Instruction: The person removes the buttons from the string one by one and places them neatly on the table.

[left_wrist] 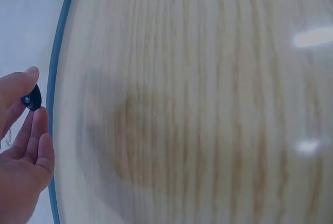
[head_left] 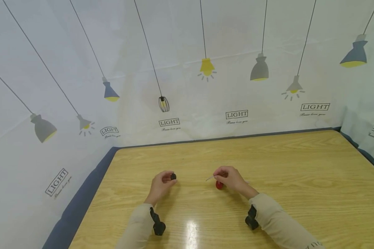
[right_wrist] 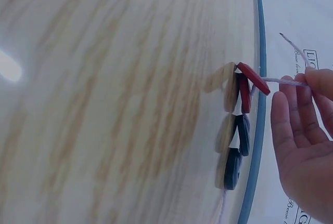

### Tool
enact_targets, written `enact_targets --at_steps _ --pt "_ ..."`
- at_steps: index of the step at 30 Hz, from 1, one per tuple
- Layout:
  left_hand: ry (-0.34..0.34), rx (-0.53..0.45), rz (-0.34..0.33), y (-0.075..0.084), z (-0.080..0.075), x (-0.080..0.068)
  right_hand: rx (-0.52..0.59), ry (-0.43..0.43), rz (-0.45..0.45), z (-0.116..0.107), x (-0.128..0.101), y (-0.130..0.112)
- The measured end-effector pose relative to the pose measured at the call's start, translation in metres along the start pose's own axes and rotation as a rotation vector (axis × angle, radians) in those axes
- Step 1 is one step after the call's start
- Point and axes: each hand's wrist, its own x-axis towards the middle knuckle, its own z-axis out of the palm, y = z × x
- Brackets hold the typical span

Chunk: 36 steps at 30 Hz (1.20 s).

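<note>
Left hand [head_left: 160,183] pinches dark button [head_left: 173,176] | right hand [head_left: 231,178] pinches cord [right_wrist: 283,81] above strung buttons [right_wrist: 238,130] | buttons small, hard, likely slippery: grip rims; cord limp: hold near tip

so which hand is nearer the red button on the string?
Right. The right hand pinches the string just above the red button; the left hand holds a dark button well off to its left.

Left hand [head_left: 160,183] raised over table, fingers [left_wrist: 23,86] pinched. Right hand [head_left: 232,178] low, fingers [right_wrist: 317,81] pinched; forearms angled inward.
</note>
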Motion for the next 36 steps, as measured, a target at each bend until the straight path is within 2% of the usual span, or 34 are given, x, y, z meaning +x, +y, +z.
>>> enact_targets --at_steps 6,13,19,29,36 --pt "0.017 0.064 -0.031 -0.014 -0.006 0.002 -0.002 -0.005 -0.002 0.000 0.000 0.000" --pt "0.036 0.184 -0.036 -0.024 -0.009 0.005 0.003 -0.010 -0.020 -0.001 0.000 -0.001" --pt "0.037 0.236 -0.045 -0.030 -0.009 0.007 -0.005 -0.015 -0.018 -0.002 -0.002 -0.003" --pt "0.024 0.249 -0.052 -0.027 -0.008 0.007 -0.015 -0.008 -0.005 -0.001 -0.001 -0.002" --pt "0.037 0.196 -0.070 -0.030 -0.009 0.006 -0.005 -0.008 -0.013 0.000 -0.001 0.000"
